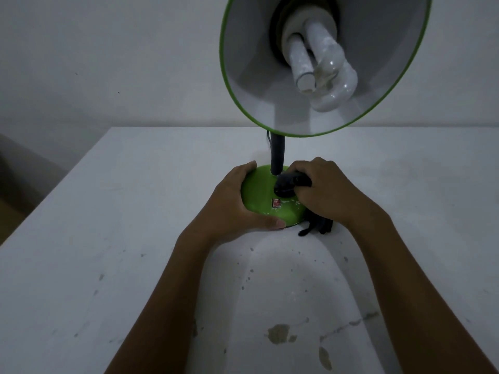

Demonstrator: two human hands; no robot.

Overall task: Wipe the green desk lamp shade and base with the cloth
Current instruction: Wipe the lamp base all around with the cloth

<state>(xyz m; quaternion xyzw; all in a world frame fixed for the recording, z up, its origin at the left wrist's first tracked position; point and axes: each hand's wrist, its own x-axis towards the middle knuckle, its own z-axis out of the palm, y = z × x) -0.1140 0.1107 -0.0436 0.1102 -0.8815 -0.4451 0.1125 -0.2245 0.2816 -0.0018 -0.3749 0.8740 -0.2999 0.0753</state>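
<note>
The green lamp base [260, 194] stands on the white table [108, 238], with a black neck [278, 155] rising from it. The green-rimmed shade [270, 122] tilts toward me at the top, showing its white inside and a spiral bulb [321, 74]. My left hand [232, 203] grips the left side of the base, thumb along its front edge. My right hand [324, 193] holds a dark cloth [287, 184] bunched against the top of the base beside the neck. A tail of the cloth hangs down to the table on the right.
A small red sticker [276, 203] sits on the front of the base. The table surface is stained and chipped near me. A plain wall stands behind the table, and a thin cord [268, 140] runs behind the neck. The table's left edge drops to a dark floor.
</note>
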